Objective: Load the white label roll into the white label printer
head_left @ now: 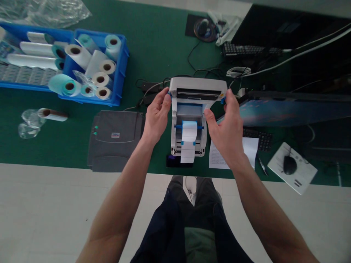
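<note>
A light grey label printer (173,120) stands on the green table in front of me with its lid (197,83) raised. Inside it sits a roll of white labels (189,128) on a blue spindle, and the label strip (188,154) runs out over the front edge. My left hand (157,117) grips the lid's left edge at a blue tab, its fingers closed. On the other side, my right hand (226,128) has its fingers at the lid's right blue tab and its thumb against the printer's side. Part of these fingertips is hidden.
Left of the printer is a dark grey TSC printer (115,146). Blue bins (124,69) of label rolls stand behind it, with a loose roll (55,115) nearby. Rightward are printed paper (249,148), a pen (262,166), a monitor (296,109) and a mouse (290,165). A phone (173,161) lies under the label strip.
</note>
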Available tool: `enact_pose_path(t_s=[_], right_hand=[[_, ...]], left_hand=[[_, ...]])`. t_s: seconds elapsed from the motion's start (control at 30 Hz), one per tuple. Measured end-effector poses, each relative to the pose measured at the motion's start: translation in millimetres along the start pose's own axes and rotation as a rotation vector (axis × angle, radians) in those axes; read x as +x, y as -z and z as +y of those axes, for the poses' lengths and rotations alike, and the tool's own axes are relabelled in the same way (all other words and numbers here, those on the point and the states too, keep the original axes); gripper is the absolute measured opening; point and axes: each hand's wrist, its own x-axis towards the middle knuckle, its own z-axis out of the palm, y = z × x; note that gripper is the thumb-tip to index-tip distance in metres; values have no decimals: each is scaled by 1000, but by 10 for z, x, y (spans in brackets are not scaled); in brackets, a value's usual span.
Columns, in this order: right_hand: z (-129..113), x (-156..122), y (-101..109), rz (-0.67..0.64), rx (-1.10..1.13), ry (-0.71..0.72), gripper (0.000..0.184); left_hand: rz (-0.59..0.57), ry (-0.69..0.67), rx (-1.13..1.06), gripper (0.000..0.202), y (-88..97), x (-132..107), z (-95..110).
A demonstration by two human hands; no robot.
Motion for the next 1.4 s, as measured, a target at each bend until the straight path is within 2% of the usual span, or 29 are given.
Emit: enact_pose_path(t_s=[0.07, 0.13, 0.27, 0.3, 0.37, 0.5, 0.63, 0.93, 1.13, 1.27, 1.37, 1.4], right_hand=[[6, -84, 10, -1, -5, 8, 78], [13, -121, 41, -7, -13, 16, 77], [10, -118, 73, -25, -16, 23, 77], [7, -117, 73, -28, -17, 24, 78], [0, -122, 70, -29, -23, 29, 78], [-7, -143, 73, -21, -47, 54, 76], [-17, -156, 74, -12, -50, 65, 76], [-26, -161, 90, -63, -29, 40, 79], [-47, -166, 92, -54, -21, 31, 78], [-86, -196, 145, -48, 32, -2, 77], [-135, -300, 241, -39, 104, -43, 73], [-154, -360, 273, -36, 137, -66, 71]], left_hand=[[25, -10, 108, 47, -9, -232, -47], [-34, -84, 290, 44, -64, -469, -112], [-550, -340, 618, 48, -275, -777, -289], [-619, -371, 678, 53, -327, -799, -338], [-676, -397, 766, 61, -408, -784, -427], [-670, -417, 817, 64, -478, -639, -533], [-673, -419, 807, 63, -519, -510, -543], [-714, -304, 751, 52, -611, -221, -614], [-707, -216, 623, 49, -659, -86, -693], [-567, -150, 480, 52, -573, -219, -693], [-348, -47, 387, 46, -341, -503, -651], [-268, -1, 357, 51, -237, -616, -617]])
